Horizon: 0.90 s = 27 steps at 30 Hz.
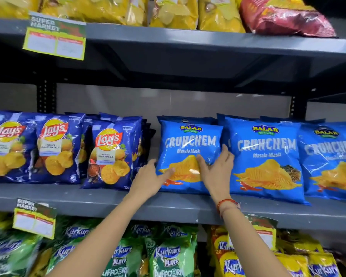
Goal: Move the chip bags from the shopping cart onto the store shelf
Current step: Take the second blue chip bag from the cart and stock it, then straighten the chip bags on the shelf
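Observation:
A light blue Crunchem chip bag stands upright on the grey middle shelf, between dark blue Lay's bags and more Crunchem bags. My left hand rests on its lower left edge, thumb across the front. My right hand grips its lower right side, fingers wrapped behind the edge and thumb on the front. A red thread bracelet sits on my right wrist. The shopping cart is out of view.
Dark blue Lay's bags fill the shelf's left. Two more Crunchem bags stand to the right. Yellow and red bags lie on the upper shelf. Green and yellow Kurkure bags sit below. Price tags hang from shelf edges.

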Tool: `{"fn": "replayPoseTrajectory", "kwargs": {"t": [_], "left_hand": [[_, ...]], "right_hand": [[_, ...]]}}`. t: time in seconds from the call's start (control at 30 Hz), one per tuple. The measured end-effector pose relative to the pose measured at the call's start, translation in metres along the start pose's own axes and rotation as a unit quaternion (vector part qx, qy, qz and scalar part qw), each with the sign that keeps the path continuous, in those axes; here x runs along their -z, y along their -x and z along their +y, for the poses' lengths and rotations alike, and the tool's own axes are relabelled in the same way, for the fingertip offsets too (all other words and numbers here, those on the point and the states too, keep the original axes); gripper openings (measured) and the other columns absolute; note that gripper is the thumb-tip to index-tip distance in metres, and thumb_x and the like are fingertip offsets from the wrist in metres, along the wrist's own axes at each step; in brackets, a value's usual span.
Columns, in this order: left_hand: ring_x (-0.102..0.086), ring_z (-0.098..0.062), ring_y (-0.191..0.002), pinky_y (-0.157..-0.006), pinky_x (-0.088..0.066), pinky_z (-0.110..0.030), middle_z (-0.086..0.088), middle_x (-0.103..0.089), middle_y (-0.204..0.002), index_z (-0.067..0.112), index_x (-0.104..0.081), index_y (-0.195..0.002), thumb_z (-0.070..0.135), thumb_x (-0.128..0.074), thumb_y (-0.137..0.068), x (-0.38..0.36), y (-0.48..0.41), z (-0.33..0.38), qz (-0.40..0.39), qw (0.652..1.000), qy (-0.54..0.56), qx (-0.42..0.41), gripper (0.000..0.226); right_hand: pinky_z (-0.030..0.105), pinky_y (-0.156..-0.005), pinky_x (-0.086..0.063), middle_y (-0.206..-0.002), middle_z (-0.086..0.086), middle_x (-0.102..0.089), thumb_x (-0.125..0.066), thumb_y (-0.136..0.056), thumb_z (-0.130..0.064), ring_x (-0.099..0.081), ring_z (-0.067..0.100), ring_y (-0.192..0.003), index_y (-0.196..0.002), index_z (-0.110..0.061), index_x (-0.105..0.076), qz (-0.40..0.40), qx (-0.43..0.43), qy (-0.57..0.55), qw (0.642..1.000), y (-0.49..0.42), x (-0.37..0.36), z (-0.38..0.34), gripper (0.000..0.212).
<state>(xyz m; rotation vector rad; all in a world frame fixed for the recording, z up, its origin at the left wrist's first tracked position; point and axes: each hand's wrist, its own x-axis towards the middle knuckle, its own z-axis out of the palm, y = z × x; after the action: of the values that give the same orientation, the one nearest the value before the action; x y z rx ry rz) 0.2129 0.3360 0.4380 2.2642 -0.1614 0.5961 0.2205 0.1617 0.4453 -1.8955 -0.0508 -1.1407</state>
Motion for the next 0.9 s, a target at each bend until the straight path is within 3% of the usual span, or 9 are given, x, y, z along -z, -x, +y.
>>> {"fn": "replayPoseTrajectory", "kwargs": {"t": [0.17, 0.27, 0.4, 0.47, 0.57, 0.67, 0.73, 0.8, 0.9], "left_hand": [[-0.051, -0.009, -0.110, -0.094, -0.047, -0.032, 0.005, -0.052, -0.125, 0.019, -0.041, -0.136, 0.040, -0.072, -0.076, 0.039, 0.025, -0.013, 0.062, 0.989, 0.099, -0.094, 0.070], [-0.055, -0.011, -0.106, -0.087, -0.050, -0.029, 0.003, -0.057, -0.120, 0.018, -0.051, -0.127, 0.025, -0.075, -0.077, 0.078, 0.032, -0.034, 0.141, 0.979, 0.106, -0.106, 0.056], [-0.059, -0.023, -0.107, -0.085, -0.049, -0.032, -0.009, -0.060, -0.122, 0.012, -0.055, -0.122, 0.020, -0.076, -0.075, 0.124, 0.026, -0.078, 0.217, 0.972, 0.058, -0.069, 0.052], [-0.057, -0.024, -0.112, -0.091, -0.045, -0.034, -0.009, -0.057, -0.128, 0.009, -0.050, -0.128, 0.025, -0.079, -0.072, 0.137, 0.022, -0.099, 0.184, 0.982, 0.027, -0.031, 0.065], [-0.054, -0.021, -0.107, -0.089, -0.043, -0.030, -0.013, -0.052, -0.134, 0.011, -0.038, -0.138, 0.027, -0.079, -0.071, 0.144, 0.017, -0.118, 0.043, 0.998, 0.027, 0.036, 0.081], [-0.053, -0.018, -0.102, -0.085, -0.040, -0.025, -0.016, -0.051, -0.131, 0.006, -0.030, -0.143, 0.024, -0.076, -0.075, 0.142, 0.012, -0.126, -0.057, 0.995, 0.024, 0.076, 0.084], [-0.054, -0.021, -0.093, -0.075, -0.039, -0.023, -0.010, -0.057, -0.106, 0.006, -0.040, -0.135, 0.022, -0.076, -0.076, 0.141, 0.008, -0.128, -0.050, 0.996, 0.010, 0.068, 0.071], [-0.046, -0.017, -0.069, -0.058, -0.029, -0.024, 0.001, -0.044, -0.071, 0.020, -0.051, -0.104, 0.021, -0.077, -0.075, 0.140, 0.006, -0.130, -0.032, 0.998, -0.004, 0.046, 0.039], [-0.033, -0.012, -0.050, -0.053, -0.023, -0.025, 0.003, -0.032, -0.054, 0.021, -0.048, -0.091, 0.018, -0.080, -0.071, 0.137, 0.000, -0.135, 0.013, 0.999, -0.001, 0.036, 0.038]], "right_hand": [[0.044, -0.107, -0.033, -0.143, 0.023, -0.037, -0.068, -0.083, -0.024, -0.037, 0.038, -0.130, -0.135, -0.005, -0.043, 0.093, 0.126, 0.018, 0.987, 0.028, -0.012, -0.036, 0.061], [0.028, -0.102, -0.033, -0.133, 0.013, -0.045, -0.070, -0.081, -0.026, -0.044, 0.029, -0.123, -0.126, -0.009, -0.050, -0.037, 0.159, -0.044, 0.986, 0.041, -0.029, -0.061, 0.052], [0.022, -0.087, -0.036, -0.116, 0.002, -0.047, -0.075, -0.076, -0.036, -0.051, 0.020, -0.113, -0.133, -0.013, -0.043, -0.258, 0.128, -0.057, 0.956, 0.056, -0.060, -0.086, 0.070], [0.027, -0.091, -0.038, -0.122, 0.007, -0.050, -0.077, -0.075, -0.036, -0.050, 0.025, -0.117, -0.139, -0.012, -0.036, -0.319, 0.104, -0.045, 0.941, 0.061, -0.076, -0.092, 0.079], [0.030, -0.095, -0.039, -0.130, 0.010, -0.054, -0.078, -0.075, -0.031, -0.051, 0.030, -0.122, -0.141, -0.009, -0.033, -0.372, 0.064, -0.047, 0.925, 0.063, -0.093, -0.093, 0.083], [0.026, -0.088, -0.041, -0.108, 0.004, -0.057, -0.078, -0.075, -0.025, -0.057, 0.032, -0.114, -0.139, -0.009, -0.036, -0.383, 0.059, -0.047, 0.921, 0.065, -0.103, -0.093, 0.078], [0.019, -0.080, -0.039, -0.091, -0.007, -0.053, -0.079, -0.074, -0.020, -0.061, 0.027, -0.097, -0.137, -0.009, -0.038, -0.371, 0.064, -0.048, 0.925, 0.065, -0.108, -0.094, 0.076], [0.013, -0.069, -0.034, -0.078, -0.015, -0.046, -0.079, -0.074, -0.016, -0.054, 0.015, -0.075, -0.135, -0.009, -0.041, -0.363, 0.065, -0.053, 0.928, 0.065, -0.113, -0.097, 0.073], [0.013, -0.067, -0.036, -0.076, -0.015, -0.044, -0.080, -0.073, -0.011, -0.047, 0.005, -0.066, -0.135, -0.010, -0.041, -0.352, 0.062, -0.062, 0.932, 0.064, -0.122, -0.097, 0.073]]}}
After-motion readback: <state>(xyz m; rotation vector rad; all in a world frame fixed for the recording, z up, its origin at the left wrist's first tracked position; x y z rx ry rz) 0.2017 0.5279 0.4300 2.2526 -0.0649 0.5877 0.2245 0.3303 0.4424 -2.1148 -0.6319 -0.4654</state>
